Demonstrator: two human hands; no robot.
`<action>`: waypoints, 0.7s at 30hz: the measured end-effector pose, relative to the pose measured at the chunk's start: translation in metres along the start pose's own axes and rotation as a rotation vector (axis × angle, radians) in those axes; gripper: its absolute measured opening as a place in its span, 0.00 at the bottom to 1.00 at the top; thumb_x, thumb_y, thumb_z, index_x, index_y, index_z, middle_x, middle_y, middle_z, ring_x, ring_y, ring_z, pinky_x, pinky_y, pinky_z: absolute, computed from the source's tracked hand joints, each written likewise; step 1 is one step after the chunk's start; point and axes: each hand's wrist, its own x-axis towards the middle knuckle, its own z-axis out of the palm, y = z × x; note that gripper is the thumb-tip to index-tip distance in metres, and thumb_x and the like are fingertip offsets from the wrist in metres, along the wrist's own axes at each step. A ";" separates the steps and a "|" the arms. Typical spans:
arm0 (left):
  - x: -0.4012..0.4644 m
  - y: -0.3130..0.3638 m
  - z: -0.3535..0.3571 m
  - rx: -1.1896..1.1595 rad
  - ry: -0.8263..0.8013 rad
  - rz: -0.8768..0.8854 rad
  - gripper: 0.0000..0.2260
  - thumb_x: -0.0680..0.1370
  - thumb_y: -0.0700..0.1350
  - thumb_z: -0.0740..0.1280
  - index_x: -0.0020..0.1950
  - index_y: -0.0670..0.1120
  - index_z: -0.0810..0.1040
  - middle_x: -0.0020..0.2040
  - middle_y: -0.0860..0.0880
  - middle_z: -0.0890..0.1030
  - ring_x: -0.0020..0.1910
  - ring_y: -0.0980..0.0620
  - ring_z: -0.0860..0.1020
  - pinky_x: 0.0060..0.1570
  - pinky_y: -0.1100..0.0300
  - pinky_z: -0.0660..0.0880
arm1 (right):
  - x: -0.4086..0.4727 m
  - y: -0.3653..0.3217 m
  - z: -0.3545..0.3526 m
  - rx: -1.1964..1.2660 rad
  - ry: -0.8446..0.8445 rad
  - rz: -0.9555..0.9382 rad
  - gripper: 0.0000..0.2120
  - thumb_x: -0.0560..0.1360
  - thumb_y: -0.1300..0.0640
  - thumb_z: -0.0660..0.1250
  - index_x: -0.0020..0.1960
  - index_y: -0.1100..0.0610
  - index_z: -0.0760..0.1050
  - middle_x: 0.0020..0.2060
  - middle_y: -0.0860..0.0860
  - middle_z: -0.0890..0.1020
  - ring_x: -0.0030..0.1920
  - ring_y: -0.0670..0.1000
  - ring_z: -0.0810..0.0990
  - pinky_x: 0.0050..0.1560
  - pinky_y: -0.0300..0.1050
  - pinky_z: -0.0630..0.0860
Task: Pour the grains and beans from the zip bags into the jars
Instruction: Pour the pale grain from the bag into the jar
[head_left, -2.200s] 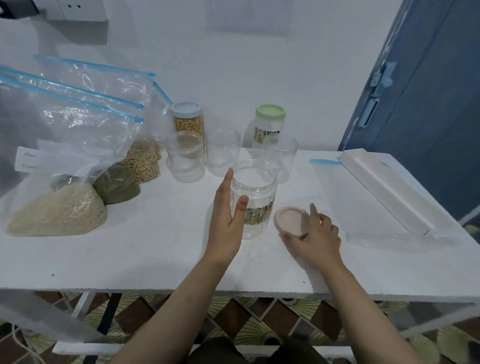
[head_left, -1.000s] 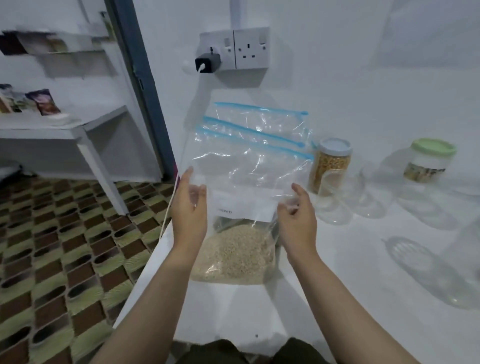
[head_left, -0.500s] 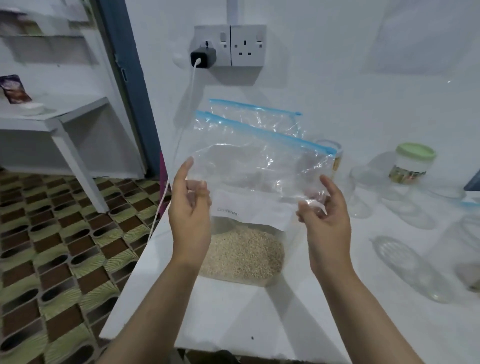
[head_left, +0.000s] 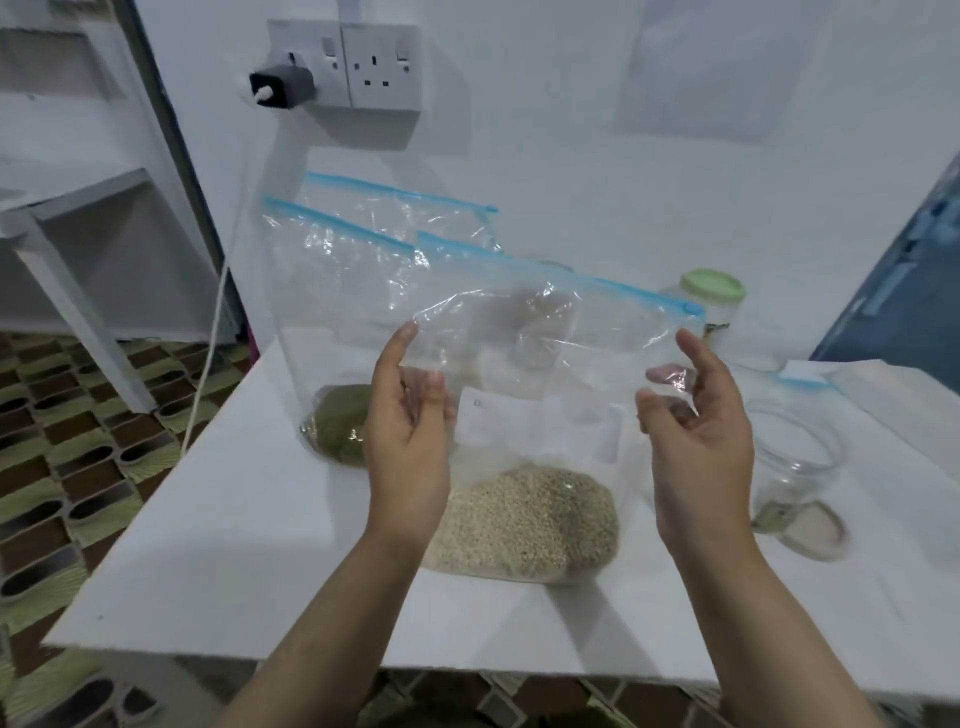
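Observation:
A clear zip bag (head_left: 524, 332) with a blue zip strip and a white label stands on the white table (head_left: 218, 545), with pale grains (head_left: 524, 514) heaped in its bottom. My left hand (head_left: 410, 431) pinches the bag's left side, thumb pointing up along the plastic. On the bag's right side, my right hand (head_left: 696, 431) pinches the plastic, and one fingertip shows through it. An open clear jar (head_left: 795, 457) stands just right of my right hand, with its pink lid (head_left: 815, 530) lying in front of it.
A bag of green grains (head_left: 337, 426) stands behind my left hand, and another zip bag (head_left: 395, 208) leans on the wall. A green-lidded jar (head_left: 714, 296) stands at the back right. A wall socket with a charger (head_left: 283, 85) and its cable hang above the table's left edge.
Both hands have carried the bag of pale grains rightward along the table. The bag of green grains now shows behind it, and the open jar is close beside my right hand.

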 end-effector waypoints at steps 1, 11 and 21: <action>-0.005 -0.001 0.008 0.004 0.006 -0.001 0.18 0.83 0.40 0.61 0.66 0.62 0.70 0.41 0.48 0.70 0.41 0.51 0.72 0.51 0.60 0.75 | 0.002 -0.001 -0.009 0.000 0.000 0.000 0.24 0.79 0.68 0.63 0.69 0.46 0.72 0.46 0.44 0.77 0.39 0.44 0.73 0.47 0.37 0.72; -0.039 -0.003 0.043 0.106 0.102 -0.003 0.20 0.83 0.42 0.61 0.73 0.58 0.66 0.41 0.57 0.71 0.45 0.56 0.75 0.57 0.63 0.74 | 0.010 0.002 -0.058 0.007 -0.128 0.037 0.31 0.79 0.66 0.65 0.74 0.40 0.64 0.56 0.41 0.78 0.37 0.44 0.72 0.45 0.32 0.73; -0.054 0.003 0.064 0.855 0.176 0.260 0.29 0.77 0.42 0.65 0.77 0.52 0.63 0.78 0.45 0.55 0.77 0.42 0.52 0.71 0.69 0.38 | 0.041 -0.017 -0.039 0.039 -0.286 -0.023 0.13 0.82 0.56 0.64 0.65 0.47 0.75 0.44 0.39 0.82 0.47 0.37 0.76 0.55 0.40 0.73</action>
